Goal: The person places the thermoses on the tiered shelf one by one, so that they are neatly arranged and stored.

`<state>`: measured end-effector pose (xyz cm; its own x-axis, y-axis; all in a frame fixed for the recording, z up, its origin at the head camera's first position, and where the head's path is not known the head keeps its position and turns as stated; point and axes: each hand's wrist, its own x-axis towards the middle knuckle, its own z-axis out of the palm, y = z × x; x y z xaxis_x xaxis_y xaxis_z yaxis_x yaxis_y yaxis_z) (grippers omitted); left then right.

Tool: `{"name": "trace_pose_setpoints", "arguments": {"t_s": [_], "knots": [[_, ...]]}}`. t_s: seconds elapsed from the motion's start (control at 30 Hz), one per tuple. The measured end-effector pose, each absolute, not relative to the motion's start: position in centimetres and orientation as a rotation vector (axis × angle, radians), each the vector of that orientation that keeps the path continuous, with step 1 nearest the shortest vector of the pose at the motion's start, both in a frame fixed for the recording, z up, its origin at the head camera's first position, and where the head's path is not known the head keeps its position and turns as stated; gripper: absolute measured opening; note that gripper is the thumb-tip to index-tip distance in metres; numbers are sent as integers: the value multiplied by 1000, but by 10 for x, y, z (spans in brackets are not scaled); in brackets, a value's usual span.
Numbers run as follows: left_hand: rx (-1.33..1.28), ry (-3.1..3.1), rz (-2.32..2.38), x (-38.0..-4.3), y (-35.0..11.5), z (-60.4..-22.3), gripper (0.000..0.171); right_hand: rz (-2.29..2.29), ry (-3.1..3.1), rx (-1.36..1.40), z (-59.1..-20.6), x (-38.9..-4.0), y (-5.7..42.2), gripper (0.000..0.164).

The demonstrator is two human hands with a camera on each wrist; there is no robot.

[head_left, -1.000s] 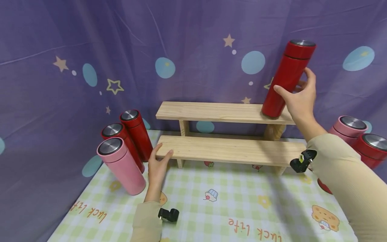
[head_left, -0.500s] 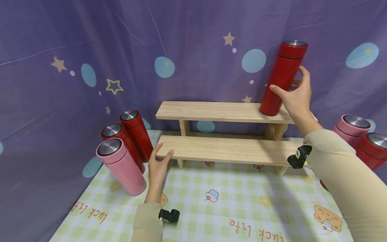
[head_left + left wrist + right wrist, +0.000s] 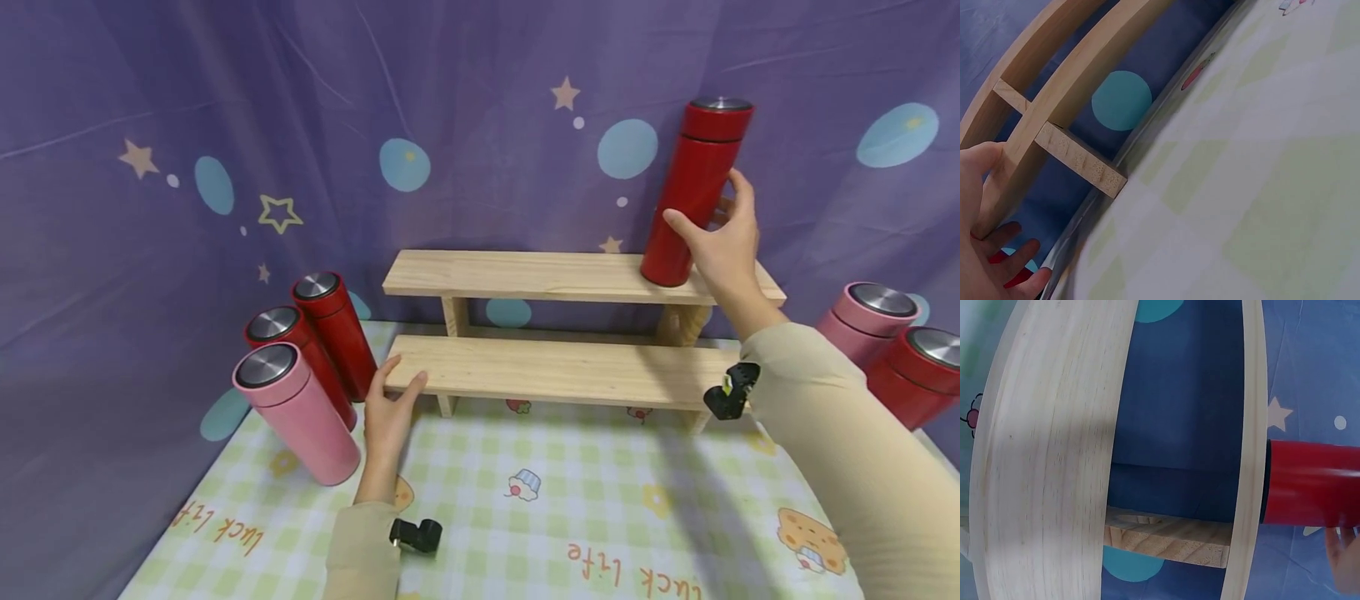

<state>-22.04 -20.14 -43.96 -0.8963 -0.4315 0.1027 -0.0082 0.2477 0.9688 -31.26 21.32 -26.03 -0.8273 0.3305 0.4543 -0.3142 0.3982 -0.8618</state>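
In the head view, my right hand (image 3: 723, 246) grips a tall red thermos bottle (image 3: 693, 179) with a silver lid, fingers round its right side and thumb in front. The bottle leans slightly right, its base at the right part of the upper board of a two-tier wooden shelf (image 3: 510, 275). In the right wrist view, the base of the red thermos bottle (image 3: 1313, 484) is right at the board's edge. My left hand (image 3: 388, 425) holds the left end of the lower board (image 3: 562, 367); the left wrist view has the thumb on one side of the wood and fingers beyond the other.
At the left stand a pink thermos bottle (image 3: 300, 417) and two red ones (image 3: 337, 325). Another pink bottle (image 3: 866, 321) and a red bottle (image 3: 918, 375) are at the right, partly hidden by my right sleeve. A checked cloth (image 3: 480, 517) covers the table; a purple curtain (image 3: 480, 100) hangs behind.
My right hand has moved a little left with the red thermos bottle, which has become more upright over the upper board. My left hand keeps its hold on the lower board.
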Motion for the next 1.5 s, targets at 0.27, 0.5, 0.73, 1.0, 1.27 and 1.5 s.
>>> {"name": "trace_pose_setpoints", "arguments": {"t_s": [0.27,0.5,0.73,1.0,1.27,1.5], "knots": [[428,-2208,-1660,-218,-204,-438,66,1539,-2130,30,-258,-310,212,84],[431,-2223,-1659,-219,-202,-439,66,1669,-2081,38,-258,-293,216,86],[432,-2226,-1657,-220,-202,-439,66,1742,-1986,61,-260,-262,221,76],[440,-2237,-1648,-221,-202,-441,67,1858,-1834,206,-266,-230,231,68],[436,-2226,-1653,-220,-202,-441,67,1965,-1705,352,-289,-197,239,62],[440,-2229,-1646,-220,-202,-441,66,1956,-1726,419,-310,-166,249,63]]}}
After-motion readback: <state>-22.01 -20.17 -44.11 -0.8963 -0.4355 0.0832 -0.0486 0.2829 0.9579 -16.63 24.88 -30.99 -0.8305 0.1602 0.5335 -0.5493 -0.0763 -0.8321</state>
